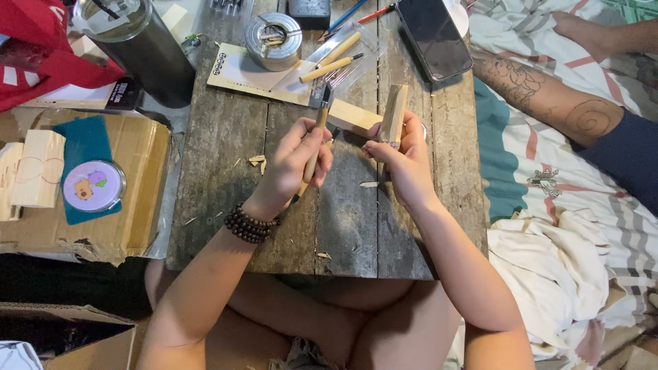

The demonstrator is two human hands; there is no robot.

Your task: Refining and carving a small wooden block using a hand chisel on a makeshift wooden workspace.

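Observation:
My left hand (291,164) grips a wooden-handled carving tool (319,127), its metal blade pointing up and away from me. A dark bead bracelet (248,225) circles that wrist. My right hand (404,161) holds a pale wooden block (394,115) upright, just right of the tool. Both hands hover over a small weathered plank table (226,171). A second pale wood block (353,118) lies flat on the table behind the hands. Small wood shavings (258,162) are scattered on the planks.
At the table's far side lie a tool pack with more wooden-handled tools (332,62), a round metal tin (274,41), a dark tumbler (140,44) and a phone (433,35). Cardboard (140,185) with wood blocks and a round lid sits left. Another person's tattooed leg (548,96) rests right.

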